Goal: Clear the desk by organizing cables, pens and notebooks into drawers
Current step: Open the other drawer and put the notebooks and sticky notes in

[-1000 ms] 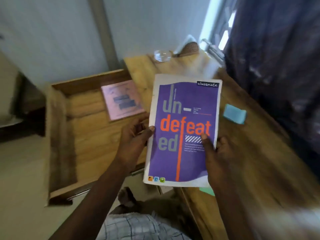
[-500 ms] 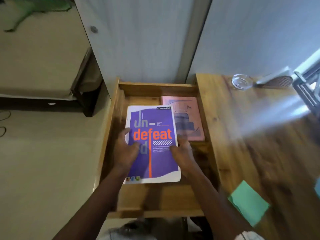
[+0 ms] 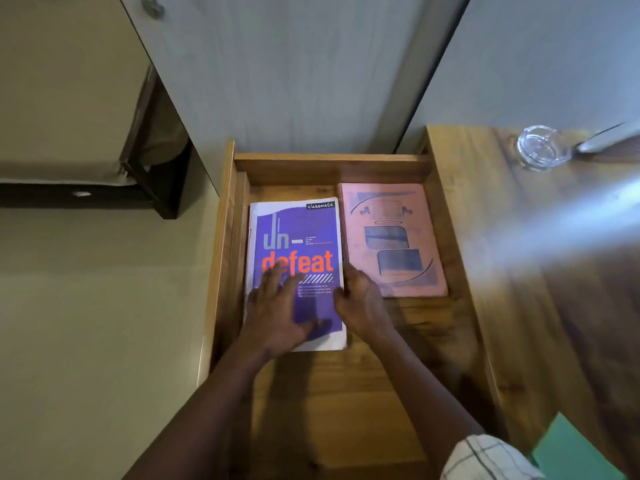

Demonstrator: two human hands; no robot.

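Note:
A purple notebook (image 3: 298,237) with orange lettering lies flat in the open wooden drawer (image 3: 332,164), on its left side. A pink notebook (image 3: 391,237) lies beside it on the right, their edges almost touching. My left hand (image 3: 277,306) rests flat on the purple cover with fingers spread. My right hand (image 3: 356,299) sits at the purple notebook's right edge, thumb on the cover and fingers curled at that edge.
The wooden desk top (image 3: 519,254) lies to the right of the drawer. A glass ashtray (image 3: 542,147) stands at its far end. A green paper pad (image 3: 581,452) shows at the bottom right corner. A wall panel rises behind the drawer.
The purple notebook went from being held up over the desk down into the drawer's left side. Both hands came down with it and now lie on it.

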